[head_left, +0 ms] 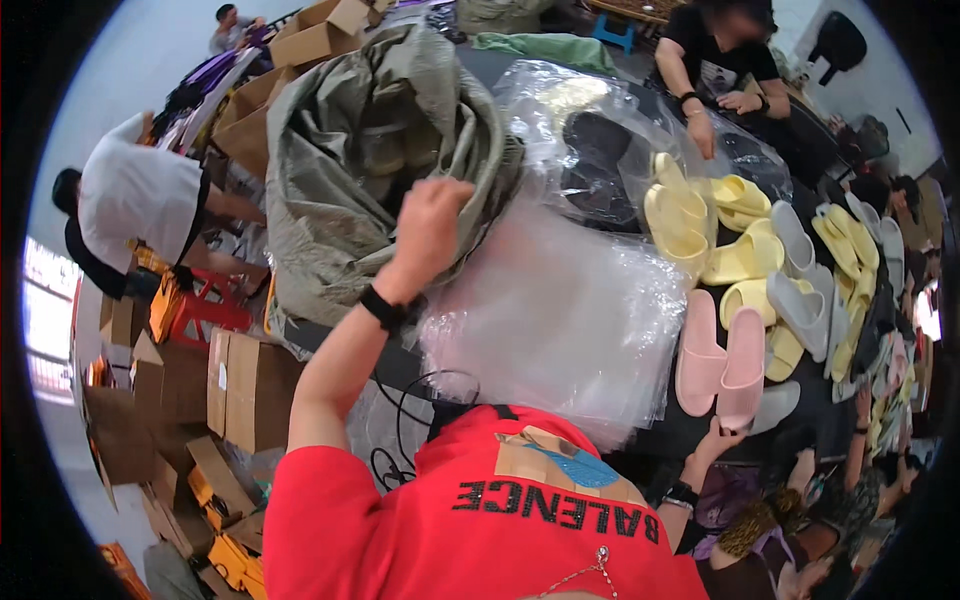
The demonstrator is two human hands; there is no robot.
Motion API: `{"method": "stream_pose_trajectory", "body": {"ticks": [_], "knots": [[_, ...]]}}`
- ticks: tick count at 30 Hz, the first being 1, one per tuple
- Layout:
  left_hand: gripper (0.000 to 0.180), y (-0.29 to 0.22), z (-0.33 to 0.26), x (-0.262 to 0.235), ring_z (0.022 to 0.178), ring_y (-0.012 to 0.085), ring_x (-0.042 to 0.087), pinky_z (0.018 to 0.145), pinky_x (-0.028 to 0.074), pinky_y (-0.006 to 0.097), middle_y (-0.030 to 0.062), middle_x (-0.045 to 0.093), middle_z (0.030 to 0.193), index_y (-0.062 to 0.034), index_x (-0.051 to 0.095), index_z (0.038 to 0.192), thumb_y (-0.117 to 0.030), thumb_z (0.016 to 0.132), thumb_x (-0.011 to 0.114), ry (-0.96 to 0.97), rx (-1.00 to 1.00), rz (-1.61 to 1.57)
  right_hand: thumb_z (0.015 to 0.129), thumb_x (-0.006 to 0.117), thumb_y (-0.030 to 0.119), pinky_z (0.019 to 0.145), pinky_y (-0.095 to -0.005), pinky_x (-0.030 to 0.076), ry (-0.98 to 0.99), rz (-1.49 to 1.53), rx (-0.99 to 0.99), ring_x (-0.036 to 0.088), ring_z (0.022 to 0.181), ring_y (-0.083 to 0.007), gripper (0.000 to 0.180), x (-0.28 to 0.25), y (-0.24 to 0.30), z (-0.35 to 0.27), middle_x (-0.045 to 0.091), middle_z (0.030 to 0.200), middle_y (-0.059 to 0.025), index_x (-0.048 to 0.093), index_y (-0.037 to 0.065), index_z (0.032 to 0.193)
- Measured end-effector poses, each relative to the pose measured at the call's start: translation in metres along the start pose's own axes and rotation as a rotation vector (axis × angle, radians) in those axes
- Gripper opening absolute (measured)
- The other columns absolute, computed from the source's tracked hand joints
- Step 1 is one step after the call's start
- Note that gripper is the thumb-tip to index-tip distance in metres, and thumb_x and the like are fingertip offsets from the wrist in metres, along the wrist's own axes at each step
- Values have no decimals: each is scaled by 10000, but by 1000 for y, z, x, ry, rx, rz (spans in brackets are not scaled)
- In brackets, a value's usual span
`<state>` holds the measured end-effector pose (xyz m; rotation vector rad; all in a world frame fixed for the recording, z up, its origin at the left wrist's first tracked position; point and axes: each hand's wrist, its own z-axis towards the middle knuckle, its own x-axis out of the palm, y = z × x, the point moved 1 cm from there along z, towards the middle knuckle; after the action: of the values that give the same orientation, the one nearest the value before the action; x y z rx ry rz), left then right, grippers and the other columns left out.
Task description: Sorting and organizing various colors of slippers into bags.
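Observation:
My left hand [430, 235] is over the near right side of a large grey-green sack [310, 230]. Its fingers are curled, and I cannot make out whether anything is in them. Down inside the sack's mouth lie pale, wrapped shapes. On the right, my right hand [712, 445] grips the heel end of a pink slipper [742, 370]. A matching pink slipper [701, 355] is beside it, toes pointing away. Between my hands a stack of clear plastic bags [560, 310] is spread on the dark table [655, 438].
Yellow slippers [750, 252] and grey slippers [800, 310] crowd the right side. Far across, a person's hand [702, 135] is near bagged slippers [680, 215]. Cardboard boxes [255, 385] and a red stool [205, 305] stand left. A black cable [400, 400] hangs near me.

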<state>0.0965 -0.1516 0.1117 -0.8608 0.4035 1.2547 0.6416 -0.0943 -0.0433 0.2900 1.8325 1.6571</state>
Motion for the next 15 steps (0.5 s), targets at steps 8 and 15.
{"method": "stream_pose_trajectory", "body": {"ticks": [8, 15], "knots": [[405, 114, -17, 3, 1053, 387, 509, 856, 418, 429, 244, 564, 1085, -32, 556, 1114, -31, 739, 403, 816, -542, -78, 802, 590, 56, 970, -360, 319, 369, -241, -409, 402, 1159, -279, 514, 44, 33, -63, 386, 1253, -184, 365, -40, 1254], [378, 193, 30, 26, 1035, 385, 515, 877, 416, 421, 239, 562, 1071, -23, 504, 1162, -114, 801, 438, 303, -473, -7, 813, 548, 139, 756, -376, 462, 741, -299, -591, 592, 838, -309, 229, 66, 43, -102, 606, 898, -180, 592, 8, 996]]}}
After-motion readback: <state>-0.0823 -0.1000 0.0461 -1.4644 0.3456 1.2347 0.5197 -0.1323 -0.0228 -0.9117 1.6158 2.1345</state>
